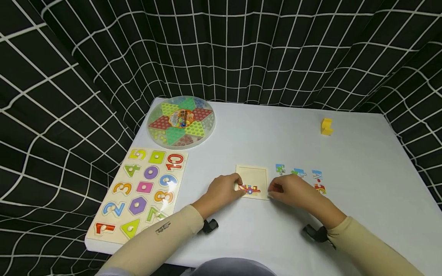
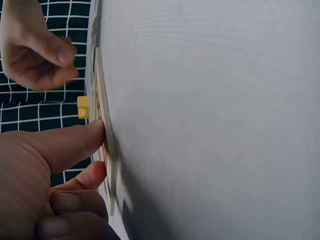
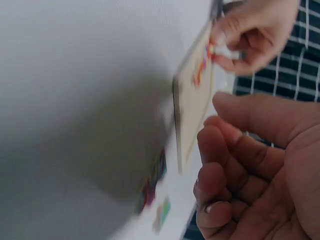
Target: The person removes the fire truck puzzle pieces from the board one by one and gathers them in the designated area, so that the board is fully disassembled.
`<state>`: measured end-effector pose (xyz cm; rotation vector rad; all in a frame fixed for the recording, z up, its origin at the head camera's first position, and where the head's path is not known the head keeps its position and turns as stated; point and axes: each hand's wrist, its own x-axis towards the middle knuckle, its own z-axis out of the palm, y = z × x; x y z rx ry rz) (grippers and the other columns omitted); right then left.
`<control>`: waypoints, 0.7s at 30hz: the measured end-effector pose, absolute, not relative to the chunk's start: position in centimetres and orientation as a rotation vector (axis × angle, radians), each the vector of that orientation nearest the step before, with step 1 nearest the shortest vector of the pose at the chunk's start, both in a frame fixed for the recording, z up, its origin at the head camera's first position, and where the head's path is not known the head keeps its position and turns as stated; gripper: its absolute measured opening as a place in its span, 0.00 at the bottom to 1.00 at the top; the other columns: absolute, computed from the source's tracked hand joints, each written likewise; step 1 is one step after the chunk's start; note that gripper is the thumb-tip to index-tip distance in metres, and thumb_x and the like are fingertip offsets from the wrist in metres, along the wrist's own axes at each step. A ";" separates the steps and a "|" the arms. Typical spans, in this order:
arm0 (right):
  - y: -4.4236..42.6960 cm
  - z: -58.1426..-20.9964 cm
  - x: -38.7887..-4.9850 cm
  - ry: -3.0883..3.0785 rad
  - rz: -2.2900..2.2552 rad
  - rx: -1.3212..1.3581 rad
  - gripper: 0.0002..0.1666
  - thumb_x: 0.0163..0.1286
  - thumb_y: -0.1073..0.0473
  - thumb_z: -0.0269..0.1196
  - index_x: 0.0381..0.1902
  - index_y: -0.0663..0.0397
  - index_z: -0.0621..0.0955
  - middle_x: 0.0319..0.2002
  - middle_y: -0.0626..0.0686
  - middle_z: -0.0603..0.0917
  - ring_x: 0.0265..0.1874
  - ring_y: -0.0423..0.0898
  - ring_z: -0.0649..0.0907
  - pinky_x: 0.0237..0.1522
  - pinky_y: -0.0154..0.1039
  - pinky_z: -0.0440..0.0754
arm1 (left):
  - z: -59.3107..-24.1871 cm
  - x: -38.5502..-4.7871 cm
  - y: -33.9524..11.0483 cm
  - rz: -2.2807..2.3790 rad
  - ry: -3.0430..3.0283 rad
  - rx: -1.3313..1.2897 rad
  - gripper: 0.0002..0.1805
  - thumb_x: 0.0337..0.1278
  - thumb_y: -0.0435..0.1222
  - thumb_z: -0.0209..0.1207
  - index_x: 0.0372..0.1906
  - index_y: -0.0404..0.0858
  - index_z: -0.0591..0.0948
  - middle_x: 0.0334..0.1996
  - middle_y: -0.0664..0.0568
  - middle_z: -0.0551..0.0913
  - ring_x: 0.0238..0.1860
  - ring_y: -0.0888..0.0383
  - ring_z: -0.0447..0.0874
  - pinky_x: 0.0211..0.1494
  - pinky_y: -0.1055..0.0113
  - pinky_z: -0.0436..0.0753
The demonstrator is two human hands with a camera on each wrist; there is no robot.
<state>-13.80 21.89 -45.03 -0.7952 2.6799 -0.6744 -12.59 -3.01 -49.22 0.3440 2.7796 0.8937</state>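
Observation:
A square wooden puzzle board (image 1: 253, 174) lies on the table with joined red-car picture pieces (image 1: 253, 189) along its near side. My left hand (image 1: 224, 191) is at the board's near left corner, its thumb and index finger pinching a puzzle piece there; the fingers partly hide that piece. In the left wrist view, those fingertips touch the face of the board (image 2: 100, 85). Just off the board's right edge hovers my right hand (image 1: 293, 191), its fingers loosely curled and nothing visible between them. Loose puzzle pieces (image 1: 317, 174) lie beyond and beside the right hand, some partly covered by it.
At the left lies a number-and-shape peg board (image 1: 145, 199), with a round Chinese checkers board (image 1: 181, 122) behind it. A yellow block-like object (image 1: 326, 126) stands at the far right of the white table (image 1: 262, 130). Black gridded curtains (image 1: 221, 50) enclose the back and sides.

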 end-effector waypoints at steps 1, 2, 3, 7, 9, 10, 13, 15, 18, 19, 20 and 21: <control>21.3 -45.1 -13.9 2.684 -0.663 -0.803 0.05 0.60 0.61 0.71 0.28 0.47 0.83 0.20 0.38 0.74 0.21 0.37 0.71 0.25 0.35 0.71 | -49.2 -12.6 -3.1 0.898 2.777 0.347 0.12 0.53 0.48 0.69 0.39 0.50 0.81 0.21 0.63 0.78 0.27 0.58 0.75 0.33 0.65 0.72; 20.8 -45.3 -14.1 2.684 -0.654 -0.812 0.04 0.60 0.61 0.70 0.29 0.48 0.84 0.21 0.39 0.75 0.22 0.37 0.71 0.25 0.35 0.71 | -49.2 -12.6 -3.1 0.900 2.776 0.350 0.12 0.53 0.48 0.69 0.39 0.50 0.81 0.21 0.62 0.79 0.27 0.58 0.75 0.33 0.64 0.72; 20.4 -45.4 -14.2 2.688 -0.638 -0.816 0.04 0.59 0.61 0.70 0.30 0.49 0.84 0.21 0.39 0.75 0.22 0.37 0.72 0.26 0.35 0.72 | -49.2 -12.7 -3.1 0.902 2.773 0.351 0.12 0.53 0.48 0.69 0.39 0.50 0.81 0.21 0.62 0.79 0.27 0.58 0.75 0.33 0.64 0.72; 19.1 -46.2 -14.3 2.702 -0.595 -0.837 0.04 0.59 0.62 0.71 0.31 0.51 0.84 0.22 0.39 0.76 0.23 0.36 0.72 0.28 0.35 0.72 | -49.3 -12.6 -3.3 0.897 2.759 0.343 0.12 0.53 0.48 0.68 0.39 0.50 0.81 0.20 0.61 0.78 0.26 0.58 0.74 0.31 0.64 0.72; 18.7 -46.4 -14.3 2.711 -0.589 -0.840 0.04 0.59 0.62 0.71 0.29 0.50 0.83 0.22 0.39 0.76 0.23 0.36 0.72 0.27 0.35 0.72 | -49.4 -12.5 -3.4 0.892 2.757 0.344 0.12 0.52 0.47 0.69 0.39 0.50 0.81 0.18 0.62 0.76 0.24 0.58 0.73 0.30 0.64 0.71; 18.6 -46.5 -14.3 2.716 -0.589 -0.838 0.05 0.58 0.61 0.71 0.28 0.50 0.83 0.22 0.39 0.76 0.22 0.36 0.72 0.27 0.35 0.72 | -49.4 -12.5 -3.5 0.890 2.759 0.347 0.12 0.52 0.47 0.69 0.39 0.50 0.81 0.17 0.62 0.76 0.24 0.59 0.72 0.29 0.64 0.71; 18.3 -46.6 -14.3 2.720 -0.596 -0.856 0.06 0.57 0.62 0.72 0.26 0.49 0.83 0.21 0.38 0.76 0.22 0.36 0.72 0.26 0.35 0.72 | -49.3 -12.5 -3.5 0.889 2.772 0.366 0.12 0.52 0.47 0.69 0.38 0.50 0.81 0.16 0.62 0.75 0.22 0.59 0.72 0.28 0.64 0.70; 18.2 -46.6 -14.4 2.716 -0.596 -0.875 0.06 0.57 0.63 0.71 0.25 0.49 0.83 0.20 0.38 0.76 0.21 0.36 0.72 0.26 0.34 0.72 | -49.3 -12.6 -3.5 0.882 2.786 0.384 0.11 0.51 0.47 0.69 0.37 0.51 0.80 0.16 0.62 0.74 0.22 0.59 0.72 0.27 0.64 0.70; 18.2 -46.6 -14.6 2.714 -0.586 -0.919 0.06 0.56 0.64 0.69 0.24 0.48 0.82 0.20 0.38 0.75 0.21 0.36 0.71 0.25 0.34 0.71 | -49.1 -12.7 -3.5 0.871 2.800 0.413 0.11 0.51 0.47 0.69 0.36 0.51 0.80 0.18 0.62 0.76 0.22 0.59 0.73 0.28 0.64 0.70; 18.2 -46.6 -14.6 2.718 -0.581 -0.933 0.07 0.55 0.64 0.69 0.23 0.48 0.81 0.19 0.37 0.74 0.21 0.36 0.71 0.24 0.34 0.70 | -49.1 -12.7 -3.4 0.870 2.802 0.423 0.11 0.51 0.47 0.69 0.36 0.51 0.80 0.19 0.63 0.76 0.23 0.59 0.73 0.28 0.64 0.70; 18.2 -46.5 -14.7 2.727 -0.577 -0.947 0.07 0.54 0.64 0.68 0.22 0.48 0.81 0.18 0.37 0.73 0.20 0.36 0.70 0.24 0.34 0.70 | -49.0 -12.8 -3.4 0.870 2.803 0.432 0.11 0.51 0.47 0.69 0.36 0.51 0.80 0.20 0.63 0.77 0.23 0.58 0.73 0.29 0.64 0.71; 18.3 -46.5 -14.7 2.734 -0.571 -0.957 0.08 0.53 0.64 0.68 0.22 0.47 0.80 0.18 0.37 0.72 0.20 0.36 0.70 0.24 0.34 0.70 | -49.0 -12.8 -3.4 0.868 2.804 0.439 0.11 0.51 0.47 0.69 0.36 0.51 0.80 0.20 0.63 0.77 0.24 0.58 0.73 0.29 0.64 0.71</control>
